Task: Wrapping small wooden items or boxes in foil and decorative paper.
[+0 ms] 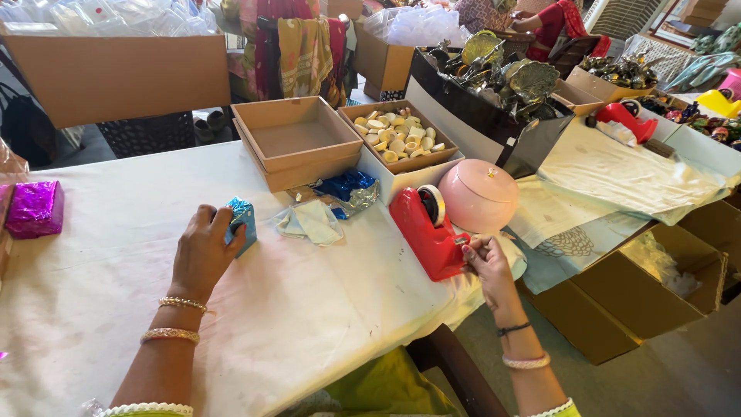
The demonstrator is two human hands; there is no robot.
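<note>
Left hand is clamped over a small blue-wrapped box, pinning it to the counter. Right hand is at the front of the red tape dispenser, fingers pinched there, apparently on the tape end, though it's too small to be sure. Between the hands lies a pale scrap of paper, blue foil just beyond it. Past the right hand sits a pink round lid. Beyond the left hand, an empty tray, then a box of yellow and white discs. Far left, a purple-wrapped packet.
</note>
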